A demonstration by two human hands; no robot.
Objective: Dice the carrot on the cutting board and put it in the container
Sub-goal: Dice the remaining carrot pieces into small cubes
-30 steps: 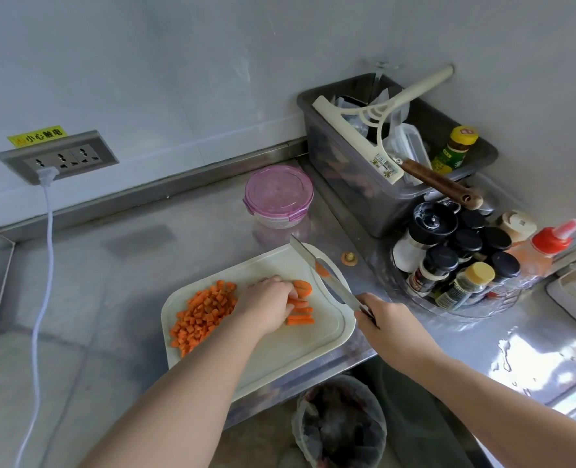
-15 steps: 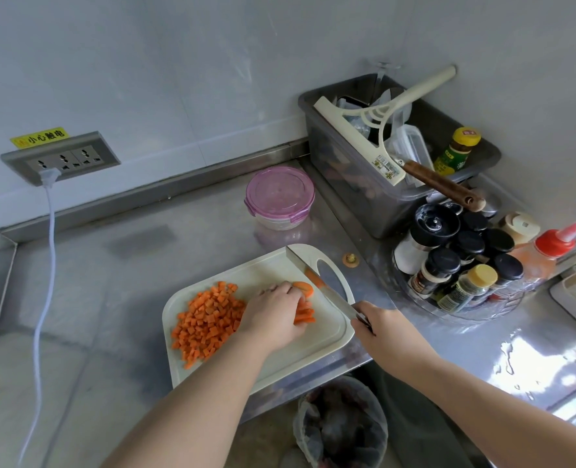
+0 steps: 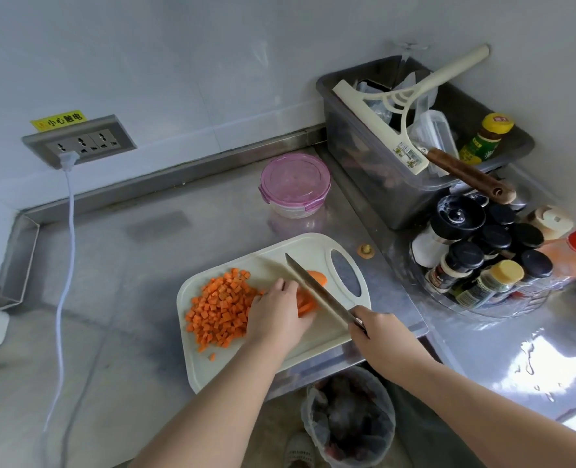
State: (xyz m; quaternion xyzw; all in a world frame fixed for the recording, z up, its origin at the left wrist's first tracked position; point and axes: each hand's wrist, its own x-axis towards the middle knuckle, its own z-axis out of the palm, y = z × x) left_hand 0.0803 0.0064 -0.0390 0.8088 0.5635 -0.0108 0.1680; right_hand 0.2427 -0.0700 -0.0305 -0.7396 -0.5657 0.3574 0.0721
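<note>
A white cutting board [image 3: 212,363] lies at the steel counter's front edge. A heap of diced carrot [image 3: 222,307] covers its left part. Carrot strips [image 3: 305,304] lie in the middle, pressed down by my left hand [image 3: 278,314]. One carrot slice [image 3: 320,276] shows beyond the blade. My right hand [image 3: 379,334] grips the handle of a knife [image 3: 315,292], whose blade lies across the strips, tip pointing to the far left. A round container with a pink lid [image 3: 295,184] stands shut behind the board.
A grey bin [image 3: 381,184] with a squeegee and bottles fills the back right corner. A rack of spice jars [image 3: 482,261] stands right of the board. A carrot end [image 3: 366,250] lies on the counter. A lined trash bin [image 3: 349,417] sits below. A white cable [image 3: 65,265] hangs from the wall socket.
The knife came down from the right of the strips onto them, close to my left fingers. My left hand stayed on the carrot strips.
</note>
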